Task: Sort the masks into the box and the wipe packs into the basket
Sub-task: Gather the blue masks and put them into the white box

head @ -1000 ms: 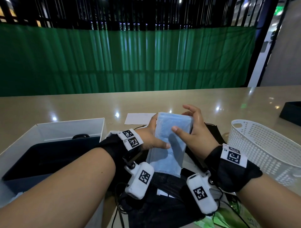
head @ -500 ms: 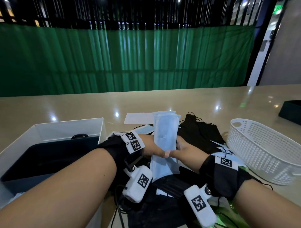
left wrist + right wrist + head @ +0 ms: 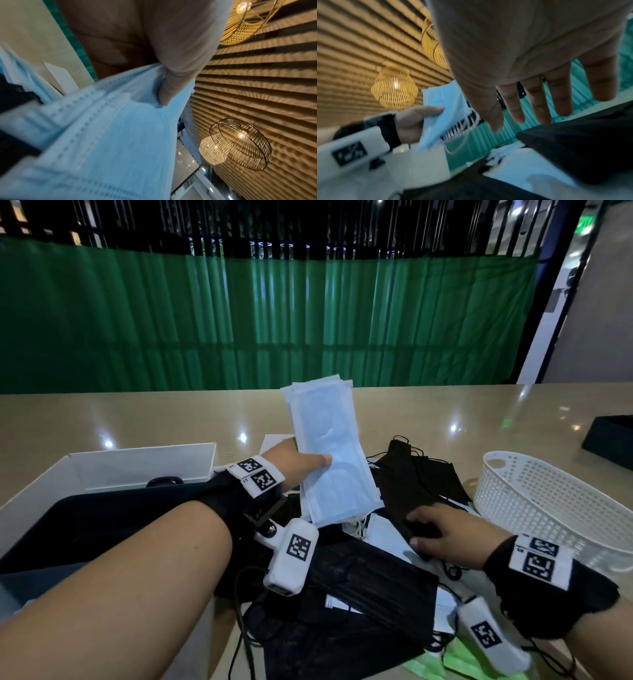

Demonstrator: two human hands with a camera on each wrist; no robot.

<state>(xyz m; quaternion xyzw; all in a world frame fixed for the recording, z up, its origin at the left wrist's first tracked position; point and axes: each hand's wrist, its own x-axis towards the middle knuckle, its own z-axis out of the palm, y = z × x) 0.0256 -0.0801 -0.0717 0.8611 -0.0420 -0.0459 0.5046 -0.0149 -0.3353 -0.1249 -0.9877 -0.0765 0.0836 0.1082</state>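
Over at nine o'clock sits the white box (image 3: 144, 465), open, dark inside, a small black rounded thing against its far wall. Moving right, the left hand (image 3: 294, 462) is up off the table, thumb pressed across a stack of light-blue masks (image 3: 330, 453) that stands tilted above the clutter; in the left wrist view the thumb pinches straight into the blue pleats (image 3: 120, 121). Dead centre, at six o'clock, black masks (image 3: 370, 587) lie heaped with ear loops trailing, white-edged masks poking out beneath. The right hand (image 3: 442, 537) is down low at four o'clock, fingers spread and resting on a black mask (image 3: 411, 491) in the pile; the right wrist view shows those fingers (image 3: 537, 102) straight, splayed, gripping nothing. At five o'clock a green wipe pack (image 3: 455, 659) peeks out at the near edge, half buried. At three o'clock stands the white perforated basket (image 3: 548, 501). The glossy beige table (image 3: 120, 419) throws back ceiling lights; a white sheet (image 3: 274, 441) lies at twelve o'clock, a dark box corner (image 3: 609, 440) at two. Behind hangs a green curtain (image 3: 239, 320) under dark vertical bars. The wrist views catch a slatted wooden ceiling with wicker lamps (image 3: 394, 88).
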